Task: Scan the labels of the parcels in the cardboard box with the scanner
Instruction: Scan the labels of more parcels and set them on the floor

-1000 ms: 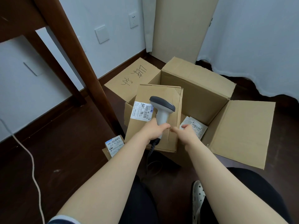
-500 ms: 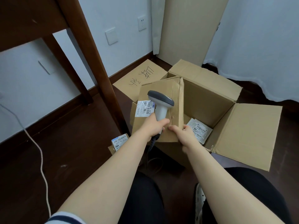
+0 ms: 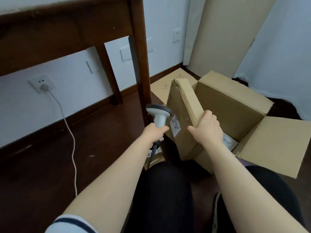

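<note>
Closest in, dark trousers (image 3: 161, 190) and a pale shoe (image 3: 217, 214) sit above the dark wooden floor (image 3: 42, 182). The left hand (image 3: 155, 134) has its grip closed round the handle of the white scanner (image 3: 159, 117). The scanner's black cable (image 3: 152, 154) drops from the fist past a small parcel (image 3: 157, 151) on the floor, mostly hidden by the wrist.

Just right of the scanner, the right hand (image 3: 208, 128) grips a flat brown parcel (image 3: 181, 101), thumb on the labelled face and fingers over the narrow side. The parcel stands tilted at the left side of the open cardboard box (image 3: 227, 105), covering that wall. Its white label (image 3: 175, 125) faces left, towards the scanner. Inside the box, behind the right wrist, a second parcel (image 3: 228, 140) lies flat.

A table leg (image 3: 139, 64) rises right behind the scanner. A white cord (image 3: 72, 145) runs to a wall socket (image 3: 42, 84). A tall cardboard sheet (image 3: 223, 31) and a curtain (image 3: 286, 47) stand beyond the box.

Half a second ago the parcel showed its broad face and the scanner head overlapped it. Now it is turned nearly edge-on, the right hand has moved from its bottom edge up its side, and the scanner sits clear to the left.
</note>
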